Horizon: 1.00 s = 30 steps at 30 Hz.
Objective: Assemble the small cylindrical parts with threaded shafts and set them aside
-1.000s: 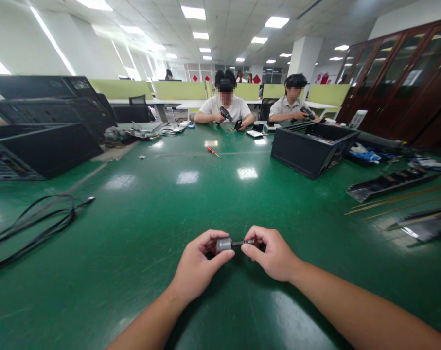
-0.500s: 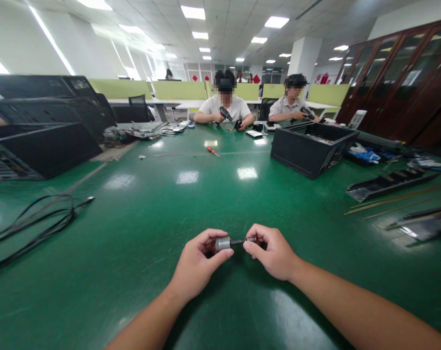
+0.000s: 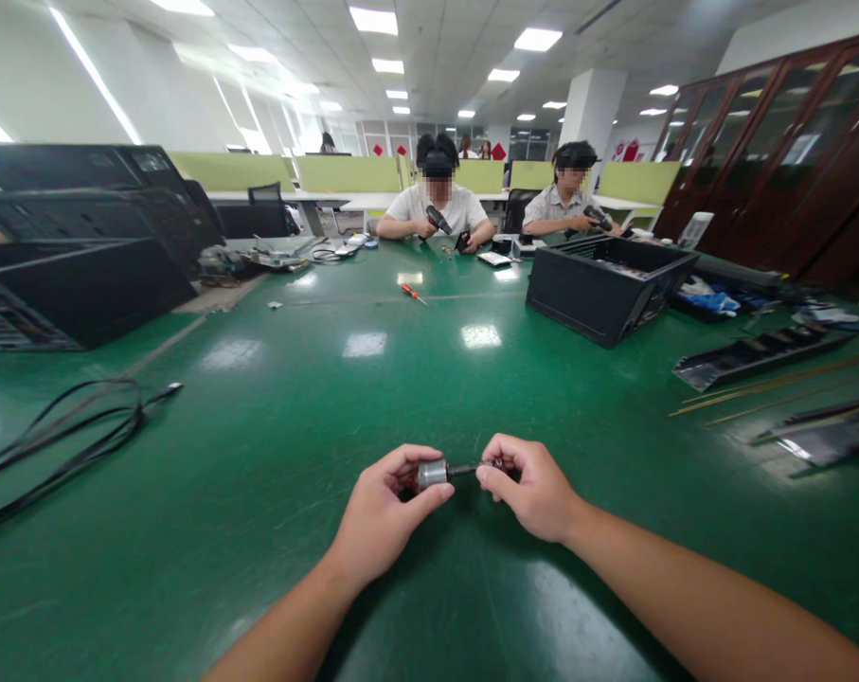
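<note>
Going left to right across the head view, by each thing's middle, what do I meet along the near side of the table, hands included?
Black cable → left hand → metal cylinder → dark shaft → right hand → thin brass-coloured rods.

The left hand and right hand were bare, and so were the left forearm and right forearm, both smooth and tapering to narrower wrists. The left thumb had a short nail.
</note>
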Available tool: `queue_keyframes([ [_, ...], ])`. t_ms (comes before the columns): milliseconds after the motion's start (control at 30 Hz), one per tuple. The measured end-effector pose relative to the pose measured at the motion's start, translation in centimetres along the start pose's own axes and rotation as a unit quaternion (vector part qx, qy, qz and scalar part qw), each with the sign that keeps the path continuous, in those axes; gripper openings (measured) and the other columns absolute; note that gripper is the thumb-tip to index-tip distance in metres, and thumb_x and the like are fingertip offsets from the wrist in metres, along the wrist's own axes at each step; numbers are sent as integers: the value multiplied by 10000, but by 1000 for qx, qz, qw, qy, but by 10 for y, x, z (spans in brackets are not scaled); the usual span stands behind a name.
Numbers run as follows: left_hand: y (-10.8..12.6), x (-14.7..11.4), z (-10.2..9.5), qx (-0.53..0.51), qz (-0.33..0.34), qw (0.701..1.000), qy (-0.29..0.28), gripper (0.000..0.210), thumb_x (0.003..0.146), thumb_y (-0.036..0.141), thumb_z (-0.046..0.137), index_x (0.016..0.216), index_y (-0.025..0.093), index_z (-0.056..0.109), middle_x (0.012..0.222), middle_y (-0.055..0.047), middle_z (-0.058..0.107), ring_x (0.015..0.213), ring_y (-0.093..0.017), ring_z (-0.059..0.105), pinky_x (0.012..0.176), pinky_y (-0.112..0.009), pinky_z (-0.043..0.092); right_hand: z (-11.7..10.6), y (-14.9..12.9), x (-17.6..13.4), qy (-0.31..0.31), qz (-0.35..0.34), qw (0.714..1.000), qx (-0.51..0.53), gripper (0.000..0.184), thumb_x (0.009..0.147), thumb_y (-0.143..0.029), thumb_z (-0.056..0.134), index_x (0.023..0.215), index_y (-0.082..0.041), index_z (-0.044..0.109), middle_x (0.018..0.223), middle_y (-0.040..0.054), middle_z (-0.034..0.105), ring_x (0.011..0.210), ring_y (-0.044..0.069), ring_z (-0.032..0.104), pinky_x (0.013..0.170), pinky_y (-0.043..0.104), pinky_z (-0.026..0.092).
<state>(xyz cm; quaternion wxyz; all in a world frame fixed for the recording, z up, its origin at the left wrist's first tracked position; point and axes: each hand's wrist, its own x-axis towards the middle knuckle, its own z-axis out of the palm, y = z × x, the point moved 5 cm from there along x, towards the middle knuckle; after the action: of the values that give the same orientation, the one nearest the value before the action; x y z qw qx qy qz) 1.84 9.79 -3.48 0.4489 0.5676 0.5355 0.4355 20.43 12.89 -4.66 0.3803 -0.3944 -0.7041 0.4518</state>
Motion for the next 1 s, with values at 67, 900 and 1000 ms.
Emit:
queue_keyframes([
  [67, 0, 0, 0, -2, -3, 1000, 0, 352, 704, 334, 786, 987, 171, 653, 856, -41, 724, 766, -184, 659, 728, -293, 499, 0, 0, 0, -4, -1, 1000, 10, 164, 879, -294, 601, 765, -181, 567, 602, -28, 571, 536, 116, 532, 547, 231, 391],
  [900, -6, 5, -1, -62, 8, 998, -8, 330, 701, 242, 805, 844, 179, 514, 923, -40, 698, 836, -148, 642, 771, -257, 492, 4, 13, 14, -18, 59, 975, 212, 553, 946, -578, 427, 531, -213, 407, 428, -8, 510, 392, 123, 485, 505, 267, 392],
  [1000, -5, 7, -2, -69, 24, 997, 17, 372, 700, 254, 811, 736, 181, 448, 903, -33, 693, 812, -130, 638, 765, -239, 496, 3, 12, 16, -17, 56, 974, 220, 567, 945, -564, 436, 505, -206, 417, 432, -4, 518, 395, 119, 496, 518, 265, 395],
])
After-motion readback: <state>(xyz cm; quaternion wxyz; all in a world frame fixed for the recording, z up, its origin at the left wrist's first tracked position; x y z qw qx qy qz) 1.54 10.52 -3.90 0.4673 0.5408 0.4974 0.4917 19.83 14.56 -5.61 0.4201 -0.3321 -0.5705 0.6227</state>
